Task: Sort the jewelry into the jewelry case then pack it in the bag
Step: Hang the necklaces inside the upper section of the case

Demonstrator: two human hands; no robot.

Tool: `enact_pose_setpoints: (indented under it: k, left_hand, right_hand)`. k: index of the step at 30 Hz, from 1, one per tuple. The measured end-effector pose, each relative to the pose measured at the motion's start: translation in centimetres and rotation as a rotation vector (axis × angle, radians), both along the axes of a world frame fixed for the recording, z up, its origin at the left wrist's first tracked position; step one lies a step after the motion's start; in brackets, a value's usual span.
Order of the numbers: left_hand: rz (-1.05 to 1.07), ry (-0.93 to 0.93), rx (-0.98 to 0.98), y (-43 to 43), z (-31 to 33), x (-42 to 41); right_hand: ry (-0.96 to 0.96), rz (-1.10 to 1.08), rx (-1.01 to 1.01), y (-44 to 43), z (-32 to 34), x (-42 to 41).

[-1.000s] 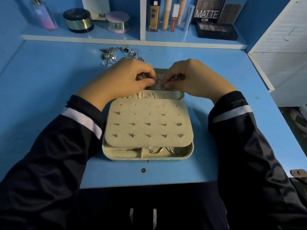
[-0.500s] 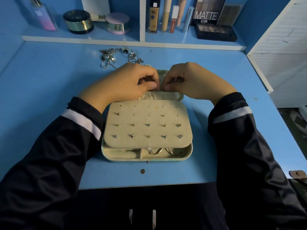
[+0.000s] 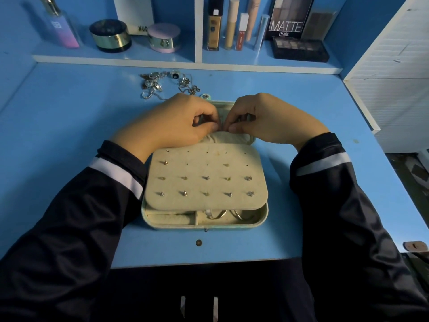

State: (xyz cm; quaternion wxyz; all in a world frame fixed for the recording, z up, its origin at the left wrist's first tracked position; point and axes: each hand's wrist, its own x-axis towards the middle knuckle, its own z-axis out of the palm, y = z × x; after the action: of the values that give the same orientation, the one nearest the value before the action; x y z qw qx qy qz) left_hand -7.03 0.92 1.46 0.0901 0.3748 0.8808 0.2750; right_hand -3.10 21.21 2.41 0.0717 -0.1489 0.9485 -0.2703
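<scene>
Left hand (image 3: 171, 126) and right hand (image 3: 269, 122) have closed in, pinching the jewelry case (image 3: 205, 182).

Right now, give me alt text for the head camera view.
Left hand and right hand pinch a small hidden item over the far half of an open jewelry case. Stud earrings sit in its panel; loose jewelry lies on the desk beyond.

Perfume bottle (image 3: 62, 29), dark jar (image 3: 110, 36), lilac jar (image 3: 164, 37) set on shelf (image 3: 116, 59), left bay. Foundation bottle (image 3: 214, 29) stood upright in right bay; MATTE box (image 3: 287, 19) propped behind eyeshadow palette (image 3: 300, 49). Brown disc (image 3: 198, 242) seen on desk (image 3: 69, 117).
</scene>
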Motion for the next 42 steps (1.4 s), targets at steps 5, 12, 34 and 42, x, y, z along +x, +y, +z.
enact_pose_setpoints:
  k: [5, 12, 34, 42]
  left_hand:
    - [-0.007, -0.030, 0.007, 0.1, 0.0, 0.1]
    - [-0.004, -0.030, 0.013, 0.0, -0.1, -0.1]
    - [0.036, -0.002, 0.161, -0.8, -0.7, -0.7]
    - [0.198, 0.137, 0.366, -2.4, -1.5, -3.2]
  right_hand:
    - [0.002, -0.018, -0.031, 0.4, 0.0, 0.0]
    - [-0.004, 0.005, -0.019, 0.1, 0.0, 0.1]
    - [0.103, -0.029, -0.077, 0.5, -0.3, -0.3]
    - [0.235, -0.210, -0.248, -1.0, -0.8, -2.8]
